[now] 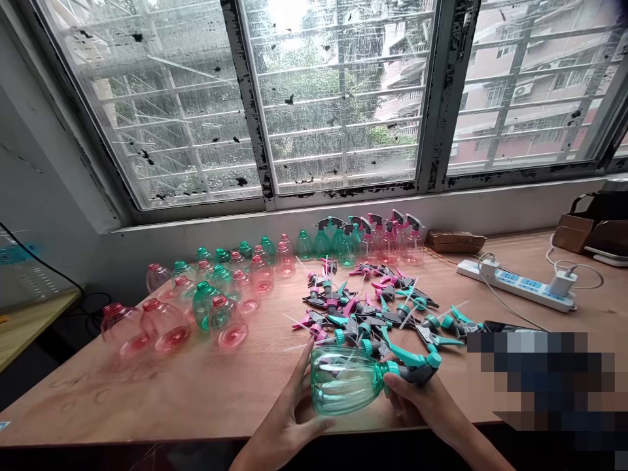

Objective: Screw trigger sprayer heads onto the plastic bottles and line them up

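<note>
A clear green spray bottle [344, 383] lies sideways in the air above the table's front edge, its base to the left. My left hand [288, 415] cups the base end, fingers behind and thumb below. At the neck, my right hand [424, 400] grips the collar of the teal and grey trigger sprayer head [417, 367], which sits on the bottle's mouth. Some right fingers are hidden behind the neck. Just beyond my hands spreads a pile of loose trigger sprayer heads [366, 314], pink and teal with grey, several with thin dip tubes showing.
Open red bottles [230, 324] and green bottles [203, 306] stand at the left of the wooden table [147, 399]. Bottles with sprayers [375, 242] line the back by the window. A white power strip [517, 286] and a cardboard box [454, 241] are at right.
</note>
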